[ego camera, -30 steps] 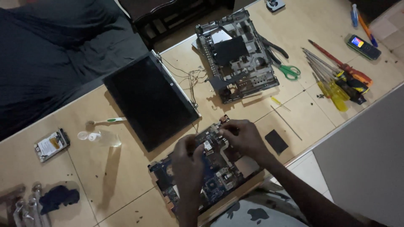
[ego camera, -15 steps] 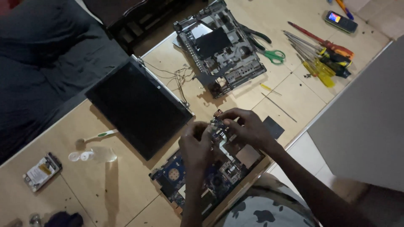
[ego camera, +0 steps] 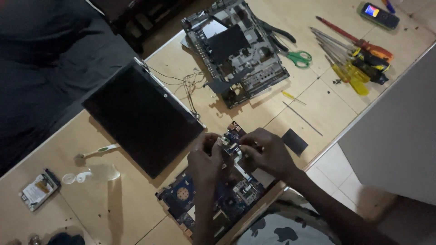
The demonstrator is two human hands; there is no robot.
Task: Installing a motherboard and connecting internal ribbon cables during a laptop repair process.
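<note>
Head view: both hands are working over a blue laptop motherboard point(ego camera: 213, 199) lying at the near edge of the tiled table point(ego camera: 318, 104). Left hand point(ego camera: 205, 161) is curling closed, fingertips pinching at a small part on the board's upper end; right hand point(ego camera: 268, 152) is pinching the same spot from the other side. Detached black screen panel point(ego camera: 141, 118) is lying just left of the hands. Stripped laptop chassis point(ego camera: 236, 54) is sitting beyond them, green-handled scissors point(ego camera: 297, 58) and screwdrivers point(ego camera: 354, 56) further right

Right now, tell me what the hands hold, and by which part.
Both the left hand and right hand pinch a small part atop the blue laptop circuit board; exact grip unclear.
</note>
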